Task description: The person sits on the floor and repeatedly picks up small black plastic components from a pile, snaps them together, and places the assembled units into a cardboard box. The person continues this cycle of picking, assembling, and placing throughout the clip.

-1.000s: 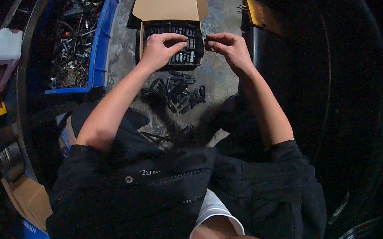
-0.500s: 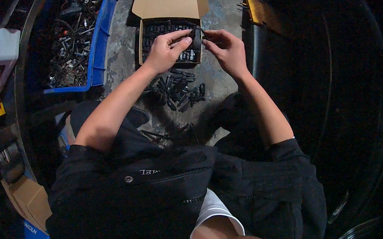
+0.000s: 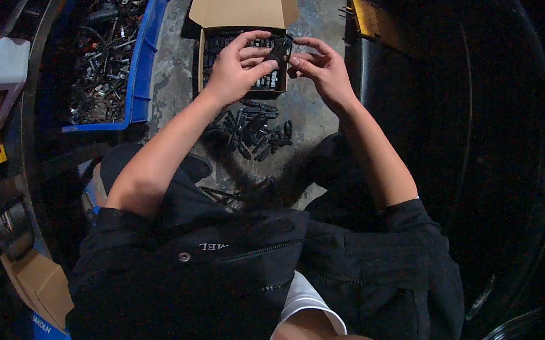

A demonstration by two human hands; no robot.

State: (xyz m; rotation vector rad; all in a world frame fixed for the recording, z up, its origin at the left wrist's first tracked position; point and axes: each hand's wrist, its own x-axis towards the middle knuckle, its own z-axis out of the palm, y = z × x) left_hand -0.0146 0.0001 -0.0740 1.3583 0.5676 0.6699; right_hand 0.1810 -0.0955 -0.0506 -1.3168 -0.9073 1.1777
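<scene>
Over an open cardboard box (image 3: pixel 199 63), both hands are at a small dark black part (image 3: pixel 280 49) whose exact kind I cannot make out. My left hand (image 3: pixel 238 68) grips its left side, thumb below and index finger above. At its right edge are the bent fingers and thumb of my right hand (image 3: pixel 322 68), closed on it. Rows of similar black pieces (image 3: pixel 266 80) fill the box, partly hidden by my hands. A loose heap of slim black parts (image 3: pixel 249 128) lies on the floor just in front of the box.
To the left stands a blue crate (image 3: pixel 138 84) full of mixed metal scrap. A white container (image 3: pixel 8 70) and a brown carton (image 3: pixel 39 281) are farther left. On the right are a yellow plate (image 3: pixel 377 21) and a dark rounded surface (image 3: pixel 371 71). My knees flank the heap.
My left fingers have spread and lifted slightly around the black part. The right fingers have shifted along its edge, and the part has turned a little. The box and heap stay put.
</scene>
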